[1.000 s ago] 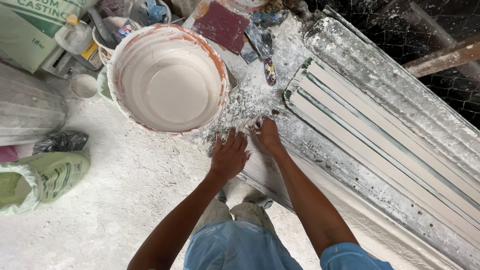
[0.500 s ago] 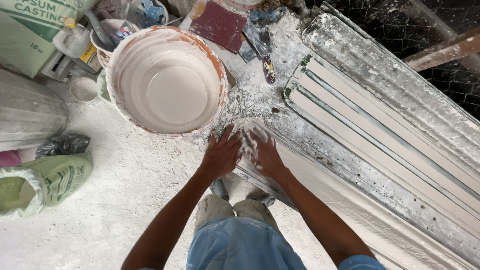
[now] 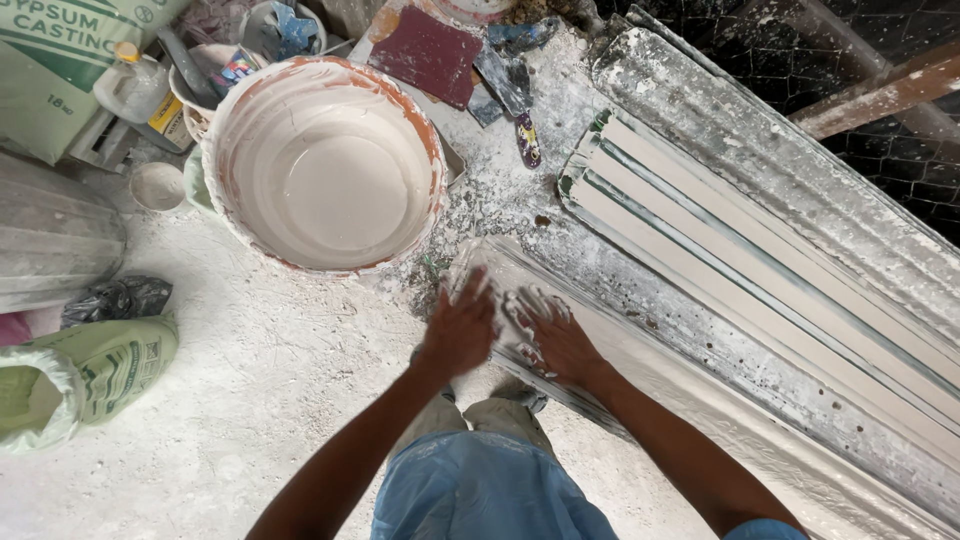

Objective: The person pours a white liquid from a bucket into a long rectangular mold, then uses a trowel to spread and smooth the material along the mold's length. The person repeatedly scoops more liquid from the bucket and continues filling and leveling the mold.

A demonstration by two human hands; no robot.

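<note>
Head view: the left hand (image 3: 462,335) lies flat with fingers spread and slightly blurred, palm down on the near end of a long white plaster moulding (image 3: 640,380) that runs diagonally toward the lower right. The right hand (image 3: 556,338) presses beside it, fingers splayed wide and smeared with wet white plaster; neither hand grips anything. The 2 hands nearly touch each other. The moulding's surface is smooth, pale and ridged along its length, its near end just beside the person's knees in blue shorts (image 3: 490,495).

Beyond it lies a second mould (image 3: 760,270), a long ribbed form with 3 or 4 cream channels parted by thin dark green lines, its edges crusted with rough grey-white splatter. Farther out sits a grey, corrugated, plaster-caked strip (image 3: 800,170).

To the upper left of the hands stands a large round bucket (image 3: 240,215), its rim stained rusty orange, holding smooth, creamy liquid plaster with faint rings on the walls. A small white cup (image 3: 157,185) sits beside it. A green woven sack (image 3: 95,375) lies open at the far left, its mouth showing pale powder. A crumpled black plastic bag (image 3: 115,298) rests above it. A dark red rectangular pad (image 3: 425,55) lies at the top. The floor (image 3: 250,400) is gritty and white with powder.
</note>
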